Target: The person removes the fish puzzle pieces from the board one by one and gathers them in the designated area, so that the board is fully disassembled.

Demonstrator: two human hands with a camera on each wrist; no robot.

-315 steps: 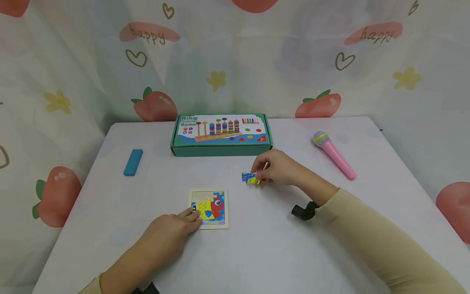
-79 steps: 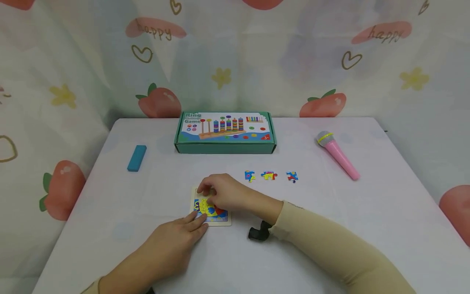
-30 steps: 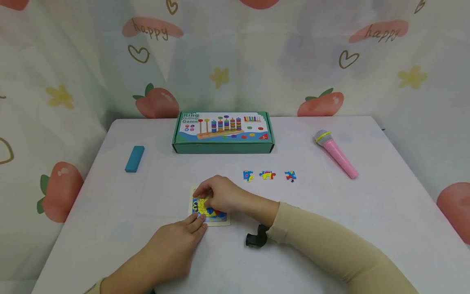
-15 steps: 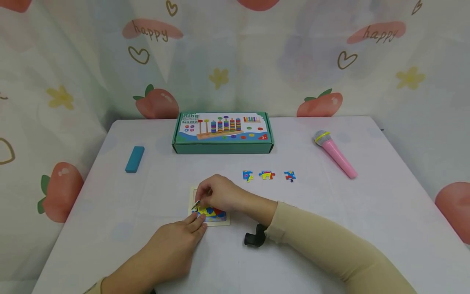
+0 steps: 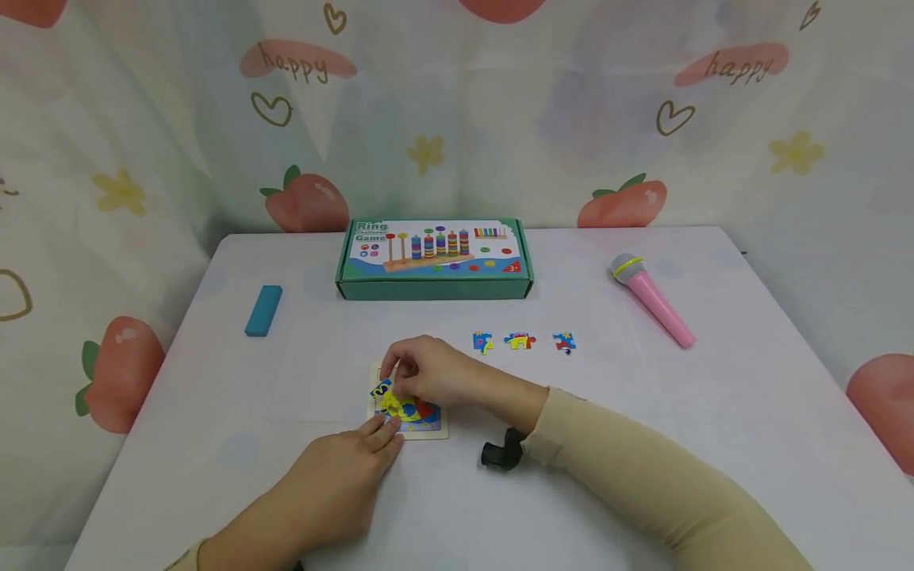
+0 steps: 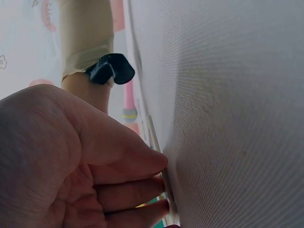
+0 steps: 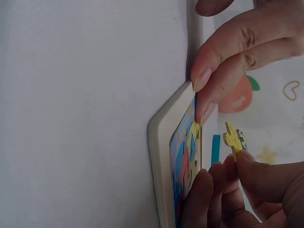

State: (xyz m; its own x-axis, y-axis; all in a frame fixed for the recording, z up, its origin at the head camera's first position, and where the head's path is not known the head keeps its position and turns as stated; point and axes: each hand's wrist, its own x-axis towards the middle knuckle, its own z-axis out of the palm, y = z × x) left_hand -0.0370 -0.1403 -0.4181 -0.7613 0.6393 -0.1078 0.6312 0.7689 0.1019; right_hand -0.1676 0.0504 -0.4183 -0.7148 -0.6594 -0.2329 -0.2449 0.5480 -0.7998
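Note:
A fish jigsaw puzzle in a pale wooden tray (image 5: pixel 441 434) lies on the table; its fish shows yellow, red and blue. My right hand (image 5: pixel 437 373) pinches a yellow and blue puzzle piece (image 7: pixel 232 140) between thumb and fingers, raised above the tray. In the head view that puzzle piece (image 5: pixel 381 388) appears tilted over the tray's left side. My left hand (image 5: pixel 332 480) rests straight fingertips on the tray's near left part, and its thumb (image 6: pixel 151 161) touches the edge. Part of the puzzle is hidden beneath both hands.
Three loose puzzle pieces lie in a row right of the tray: one blue and yellow (image 5: pixel 482 342), one mostly yellow (image 5: pixel 520 341), one blue and red (image 5: pixel 564 342). Behind are a green game box (image 5: pixel 434 289), a blue block (image 5: pixel 263 310) and a pink toy microphone (image 5: pixel 657 305).
Earlier the right hand was at the clustered loose pieces; these now lie spread in a row. Over the last second it has lifted and turned the pinched puzzle piece. The left hand stays put.

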